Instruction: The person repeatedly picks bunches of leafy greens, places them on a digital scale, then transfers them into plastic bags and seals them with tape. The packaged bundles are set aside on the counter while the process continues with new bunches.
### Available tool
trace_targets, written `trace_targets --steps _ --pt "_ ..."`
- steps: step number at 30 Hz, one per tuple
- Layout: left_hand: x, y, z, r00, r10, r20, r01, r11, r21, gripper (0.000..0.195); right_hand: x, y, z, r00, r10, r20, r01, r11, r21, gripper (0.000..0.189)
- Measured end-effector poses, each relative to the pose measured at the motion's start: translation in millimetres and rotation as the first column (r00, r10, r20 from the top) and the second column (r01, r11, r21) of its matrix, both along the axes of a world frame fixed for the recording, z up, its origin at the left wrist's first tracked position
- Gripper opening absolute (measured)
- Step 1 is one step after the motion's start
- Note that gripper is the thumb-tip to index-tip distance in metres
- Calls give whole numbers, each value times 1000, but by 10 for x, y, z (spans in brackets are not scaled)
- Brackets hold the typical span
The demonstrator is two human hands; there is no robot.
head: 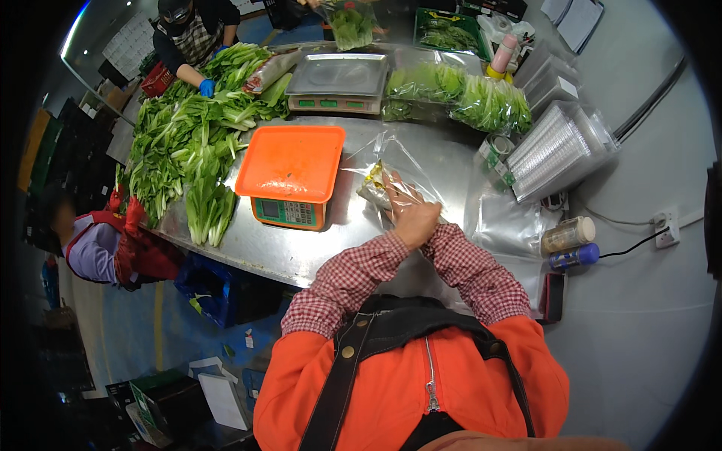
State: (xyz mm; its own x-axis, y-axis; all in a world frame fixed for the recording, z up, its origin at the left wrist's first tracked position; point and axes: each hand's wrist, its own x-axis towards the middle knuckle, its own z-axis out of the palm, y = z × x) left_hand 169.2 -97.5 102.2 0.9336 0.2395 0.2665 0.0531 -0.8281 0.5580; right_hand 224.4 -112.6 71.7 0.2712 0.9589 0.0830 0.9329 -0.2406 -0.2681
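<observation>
A clear plastic bag (403, 149) lies on the steel table, its corners spread out beyond my hands. Against it is a small packet (373, 185) with yellow and pale green on it; its contents are unclear through the glare. My right hand (401, 194) rests along the packet with straight fingers, seen through clear film, its thumb hidden. Across my right wrist area, my left hand (418, 224) is closed on the bag's near end. Left of both hands stands an orange weighing scale (290, 163) with a bare pan and a green keypad.
Leafy greens (192, 141) are heaped at the left; two co-workers in gloves stand around them. A second scale (338, 76) and bagged greens (491, 104) line the far side. Stacked plastic sleeves (558, 152), loose clear bags (507, 225) and two capped containers (567, 237) sit by the wall.
</observation>
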Motion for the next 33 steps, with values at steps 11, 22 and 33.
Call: trace_targets --steps 11,22,33 --pt "-394 -529 512 977 23 211 -37 998 60 35 246 218 360 975 -220 15 219 975 31 82" --pt "-195 -329 656 924 -188 334 243 961 -130 12 401 308 316 994 -110 3 109 979 -173 71" --pt "-137 -341 800 817 -25 576 280 890 -359 15 387 -131 570 990 54 -132 -128 750 -649 66"
